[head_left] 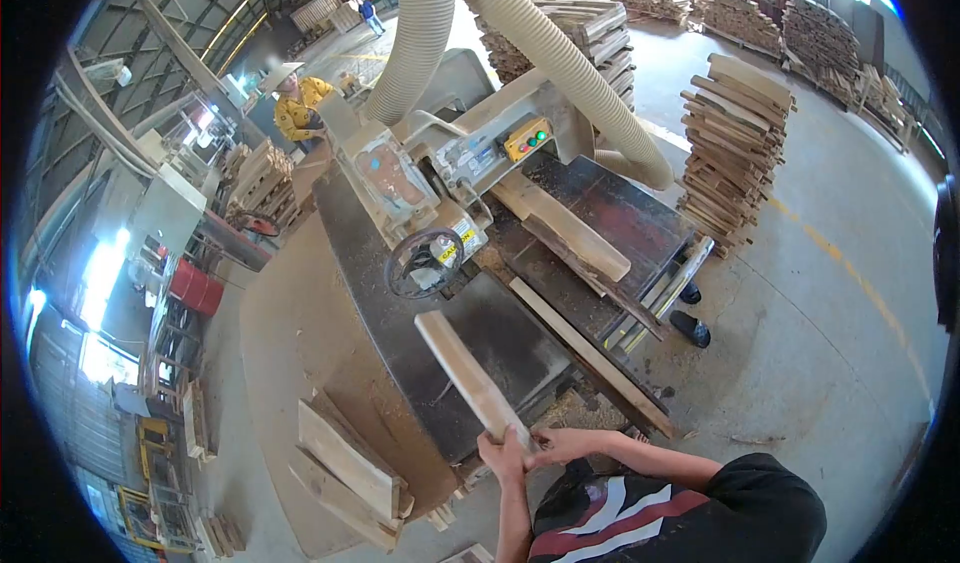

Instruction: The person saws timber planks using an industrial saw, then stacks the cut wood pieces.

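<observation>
Machine (400, 178), landmark: dark-topped, woodworking type, two ribbed hoses (412, 48) rising from it.

Board (468, 375), one: pale, narrow; over the machine's near table, far end toward its handwheel (424, 263). Near end gripped at the machine's near edge by left hand (503, 453) and right hand (546, 447), both closed on it, side by side.

Boards (565, 228), loose: on the machine's right-hand table, lying lengthwise.

Boards (350, 458), leaning group: left of the machine's near corner.

Room: concrete floor (790, 313) runs wide on the machine's right, past a tall stack of wood (735, 148); dark footwear (690, 329) lies just off that edge.

Obscured: fingers partly overlap; hose tops cut off above the machine; co-worker in yellow (300, 108) partly hidden behind it. Whether the held board touches the table, I cannot tell.

Markings: yellow label (462, 235) beside the machine's handwheel, lettering too small for me to read surely; yellow control box (528, 139) above, with red and green buttons.
</observation>
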`<state>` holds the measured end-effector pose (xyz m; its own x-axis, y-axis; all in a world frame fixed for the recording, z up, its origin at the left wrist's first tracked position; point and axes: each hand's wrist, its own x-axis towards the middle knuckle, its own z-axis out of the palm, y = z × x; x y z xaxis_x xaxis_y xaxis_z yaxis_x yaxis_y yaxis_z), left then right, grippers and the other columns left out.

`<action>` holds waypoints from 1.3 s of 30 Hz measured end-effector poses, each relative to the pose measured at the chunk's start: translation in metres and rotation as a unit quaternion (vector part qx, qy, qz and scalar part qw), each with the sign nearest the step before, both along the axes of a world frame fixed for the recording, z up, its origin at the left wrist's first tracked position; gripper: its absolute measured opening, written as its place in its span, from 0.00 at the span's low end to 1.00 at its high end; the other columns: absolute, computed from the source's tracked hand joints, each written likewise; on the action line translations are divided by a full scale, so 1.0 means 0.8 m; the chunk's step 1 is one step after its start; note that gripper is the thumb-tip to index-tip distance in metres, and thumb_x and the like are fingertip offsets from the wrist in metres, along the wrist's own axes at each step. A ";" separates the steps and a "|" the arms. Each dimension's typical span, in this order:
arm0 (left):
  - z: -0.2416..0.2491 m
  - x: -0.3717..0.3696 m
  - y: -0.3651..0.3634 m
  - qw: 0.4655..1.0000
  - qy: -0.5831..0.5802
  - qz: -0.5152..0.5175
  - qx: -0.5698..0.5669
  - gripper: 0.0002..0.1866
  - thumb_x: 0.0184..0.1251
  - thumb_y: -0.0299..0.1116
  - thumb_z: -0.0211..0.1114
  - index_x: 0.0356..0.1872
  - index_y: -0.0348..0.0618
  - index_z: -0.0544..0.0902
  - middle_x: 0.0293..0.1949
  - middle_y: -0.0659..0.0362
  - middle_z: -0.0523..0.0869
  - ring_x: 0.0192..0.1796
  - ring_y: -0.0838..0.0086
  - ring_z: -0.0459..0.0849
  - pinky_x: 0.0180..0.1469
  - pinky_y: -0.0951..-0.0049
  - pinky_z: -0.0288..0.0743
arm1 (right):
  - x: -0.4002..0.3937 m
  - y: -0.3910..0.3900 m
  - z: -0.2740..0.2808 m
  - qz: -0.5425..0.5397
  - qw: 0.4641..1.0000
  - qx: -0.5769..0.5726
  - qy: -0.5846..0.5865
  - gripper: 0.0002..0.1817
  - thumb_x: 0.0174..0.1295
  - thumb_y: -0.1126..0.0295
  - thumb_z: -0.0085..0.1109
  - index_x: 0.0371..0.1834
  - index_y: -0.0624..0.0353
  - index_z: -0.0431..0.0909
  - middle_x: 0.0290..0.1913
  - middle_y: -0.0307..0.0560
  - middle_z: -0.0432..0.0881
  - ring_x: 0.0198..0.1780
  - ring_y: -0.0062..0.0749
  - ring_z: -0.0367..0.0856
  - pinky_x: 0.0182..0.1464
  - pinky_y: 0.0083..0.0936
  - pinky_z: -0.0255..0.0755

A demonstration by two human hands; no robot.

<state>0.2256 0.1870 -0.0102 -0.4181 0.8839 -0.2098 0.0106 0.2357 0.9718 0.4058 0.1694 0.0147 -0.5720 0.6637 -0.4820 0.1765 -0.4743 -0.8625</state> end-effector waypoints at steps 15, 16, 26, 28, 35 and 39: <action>-0.054 0.187 0.076 0.869 0.464 -0.170 0.025 0.31 0.76 0.49 0.59 0.77 0.55 0.69 0.74 0.27 0.60 0.80 0.39 0.52 0.78 0.44 0.47 | 0.052 -0.041 -0.098 -0.475 0.779 -0.333 0.237 0.22 0.72 0.46 0.58 0.53 0.53 0.78 0.35 0.41 0.83 0.32 0.27 0.82 0.30 0.20 0.74; -0.055 0.188 0.087 0.866 0.477 -0.146 0.043 0.29 0.76 0.48 0.58 0.75 0.57 0.71 0.73 0.27 0.62 0.80 0.39 0.53 0.77 0.44 0.49 | 0.049 -0.034 -0.099 -0.443 0.817 -0.292 0.225 0.26 0.74 0.42 0.53 0.54 0.56 0.77 0.35 0.43 0.84 0.30 0.27 0.82 0.27 0.19 0.72; -0.039 0.155 0.218 0.872 0.474 -0.114 0.057 0.28 0.71 0.47 0.63 0.70 0.51 0.77 0.70 0.31 0.67 0.76 0.39 0.60 0.71 0.44 0.58 | 0.026 0.105 -0.101 -0.387 0.902 -0.189 0.036 0.32 0.75 0.36 0.44 0.31 0.53 0.78 0.21 0.39 0.79 0.19 0.25 0.73 0.23 0.25 0.62; -0.049 0.154 0.247 0.888 0.445 -0.094 0.066 0.28 0.71 0.46 0.63 0.71 0.52 0.76 0.72 0.32 0.64 0.77 0.38 0.58 0.74 0.42 0.55 | 0.017 0.130 -0.088 -0.405 0.895 -0.186 0.034 0.29 0.76 0.39 0.45 0.30 0.53 0.76 0.20 0.38 0.77 0.18 0.25 0.71 0.20 0.25 0.59; -0.055 0.131 0.328 0.884 0.451 -0.114 0.052 0.29 0.71 0.45 0.62 0.72 0.52 0.72 0.75 0.31 0.59 0.79 0.38 0.53 0.75 0.42 0.53 | 0.001 0.216 -0.083 -0.416 0.892 -0.177 0.021 0.23 0.78 0.46 0.49 0.32 0.52 0.76 0.18 0.34 0.69 0.16 0.22 0.66 0.18 0.24 0.57; -0.046 0.121 0.372 0.926 0.360 -0.098 0.065 0.29 0.70 0.43 0.65 0.71 0.52 0.72 0.75 0.31 0.58 0.80 0.39 0.52 0.76 0.40 0.51 | -0.005 0.261 -0.091 -0.424 0.893 -0.151 0.026 0.23 0.77 0.45 0.50 0.31 0.51 0.76 0.19 0.32 0.69 0.18 0.20 0.66 0.18 0.21 0.56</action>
<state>0.3221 0.4847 -0.0473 -0.2368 0.9559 0.1739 0.6961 0.0420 0.7167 0.4017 0.3786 -0.0579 0.0475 0.7130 -0.6996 -0.3921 -0.6309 -0.6695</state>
